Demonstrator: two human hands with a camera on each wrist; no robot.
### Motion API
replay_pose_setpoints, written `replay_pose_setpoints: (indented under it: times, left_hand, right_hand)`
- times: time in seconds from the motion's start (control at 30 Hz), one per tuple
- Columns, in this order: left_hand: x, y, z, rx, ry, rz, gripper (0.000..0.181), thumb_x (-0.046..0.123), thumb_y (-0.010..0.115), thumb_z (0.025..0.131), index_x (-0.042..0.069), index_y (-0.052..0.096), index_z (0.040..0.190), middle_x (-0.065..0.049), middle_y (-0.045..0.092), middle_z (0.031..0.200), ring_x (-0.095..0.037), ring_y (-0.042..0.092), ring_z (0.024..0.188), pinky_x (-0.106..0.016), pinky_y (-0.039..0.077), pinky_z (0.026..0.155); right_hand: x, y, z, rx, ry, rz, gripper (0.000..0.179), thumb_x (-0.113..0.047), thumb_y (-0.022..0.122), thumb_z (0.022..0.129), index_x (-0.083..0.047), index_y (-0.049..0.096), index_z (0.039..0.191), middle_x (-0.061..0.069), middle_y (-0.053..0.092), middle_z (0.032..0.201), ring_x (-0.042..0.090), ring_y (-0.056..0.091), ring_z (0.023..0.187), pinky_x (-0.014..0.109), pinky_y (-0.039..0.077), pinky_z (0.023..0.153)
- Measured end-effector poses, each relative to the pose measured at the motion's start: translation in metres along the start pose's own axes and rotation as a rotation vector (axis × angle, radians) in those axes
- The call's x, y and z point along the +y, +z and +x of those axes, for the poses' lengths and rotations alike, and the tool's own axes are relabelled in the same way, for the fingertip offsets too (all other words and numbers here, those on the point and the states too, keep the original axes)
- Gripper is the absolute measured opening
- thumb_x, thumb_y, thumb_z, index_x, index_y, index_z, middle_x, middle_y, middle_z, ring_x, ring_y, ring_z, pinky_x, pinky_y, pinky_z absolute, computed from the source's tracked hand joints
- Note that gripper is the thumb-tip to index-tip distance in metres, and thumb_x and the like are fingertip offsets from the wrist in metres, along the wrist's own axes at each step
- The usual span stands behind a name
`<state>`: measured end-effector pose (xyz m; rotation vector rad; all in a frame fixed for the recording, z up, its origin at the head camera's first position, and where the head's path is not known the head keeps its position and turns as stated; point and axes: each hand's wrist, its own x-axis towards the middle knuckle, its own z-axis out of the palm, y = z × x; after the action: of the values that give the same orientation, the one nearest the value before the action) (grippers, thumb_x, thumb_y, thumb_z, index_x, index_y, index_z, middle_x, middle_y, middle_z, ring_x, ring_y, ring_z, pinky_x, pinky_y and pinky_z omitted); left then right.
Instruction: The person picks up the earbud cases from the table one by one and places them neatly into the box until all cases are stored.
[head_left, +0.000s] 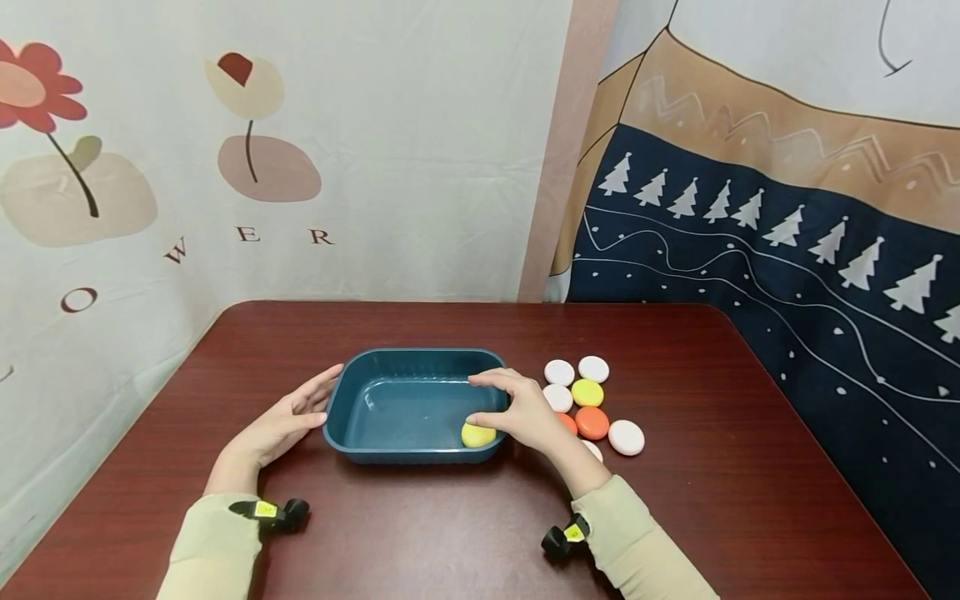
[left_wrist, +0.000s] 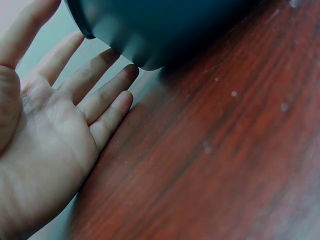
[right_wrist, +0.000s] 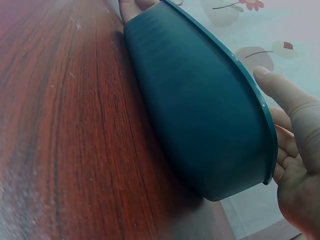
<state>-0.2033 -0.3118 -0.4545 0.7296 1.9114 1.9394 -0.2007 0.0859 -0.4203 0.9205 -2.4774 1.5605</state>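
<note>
A dark teal rectangular basin [head_left: 420,457] stands on the table, one yellow disc [head_left: 478,436] lying inside at its near right corner. Against the basin's left end, my left hand [head_left: 283,423] rests with straight fingers and its thumb at the rim; the left wrist view shows its palm [left_wrist: 50,125] with nothing in it. My right hand [head_left: 525,410] reaches over the right rim, thumb and fingers spread apart. Its thumb lies just above the yellow disc in the head view; whether they touch I cannot tell. In the right wrist view the thumb [right_wrist: 282,92] is above the rim.
Right of the basin lie several loose discs: white ones [head_left: 626,437], a yellow one [head_left: 587,392] and orange ones [head_left: 592,422], some partly hidden by my right hand. The reddish-brown table [head_left: 420,533] meets printed curtains [head_left: 420,167] behind.
</note>
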Motion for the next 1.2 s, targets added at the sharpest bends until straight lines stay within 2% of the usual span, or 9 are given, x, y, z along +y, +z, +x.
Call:
replay_pose_setpoints:
  times: [0.2,0.43,0.67,0.87,1.2]
  left_hand:
    - [0.000,0.001,0.000,0.005,-0.007,0.003,0.067,-0.005,0.047,0.096,0.005,0.014,0.153,-0.003,0.027,0.152,-0.001,0.035,0.131,-0.021,0.037,0.100]
    - [0.000,0.000,0.000,0.002,-0.006,-0.004,0.067,-0.005,0.047,0.096,0.006,0.014,0.154,-0.003,0.027,0.153,-0.002,0.035,0.131,-0.022,0.037,0.100]
    - [0.001,0.001,0.000,0.000,-0.004,-0.008,0.068,-0.005,0.047,0.096,0.007,0.014,0.154,-0.003,0.026,0.153,-0.002,0.035,0.131,-0.022,0.037,0.100]
    - [0.002,0.001,-0.001,-0.001,-0.004,-0.007,0.067,-0.006,0.046,0.096,0.008,0.014,0.154,-0.003,0.027,0.153,-0.002,0.034,0.132,-0.022,0.038,0.099]
    - [0.002,0.001,0.000,-0.004,-0.009,-0.007,0.067,-0.006,0.046,0.096,0.008,0.014,0.154,-0.001,0.027,0.152,-0.001,0.034,0.131,-0.022,0.037,0.099]
  right_hand:
    - [-0.001,-0.007,0.000,0.000,0.017,0.043,0.053,-0.020,0.084,0.075,-0.009,0.066,0.123,0.001,0.061,0.122,0.017,0.051,0.116,0.050,0.043,0.095]
    - [-0.041,-0.026,-0.003,0.010,0.082,0.016,0.050,-0.008,0.080,0.078,0.000,0.062,0.124,0.014,0.059,0.125,0.028,0.051,0.119,0.052,0.038,0.099]
    - [-0.002,-0.032,-0.001,0.070,0.071,0.026,0.052,-0.012,0.081,0.077,-0.002,0.062,0.125,0.008,0.059,0.126,0.024,0.050,0.119,0.050,0.037,0.101]
    - [0.004,-0.043,-0.002,0.131,0.057,0.019,0.051,-0.022,0.082,0.077,-0.012,0.065,0.124,-0.001,0.061,0.123,0.017,0.051,0.118,0.054,0.037,0.100]
    - [0.007,-0.064,-0.006,0.176,0.126,0.022,0.052,-0.023,0.080,0.080,-0.015,0.062,0.128,-0.001,0.058,0.127,0.018,0.048,0.121,0.056,0.035,0.100]
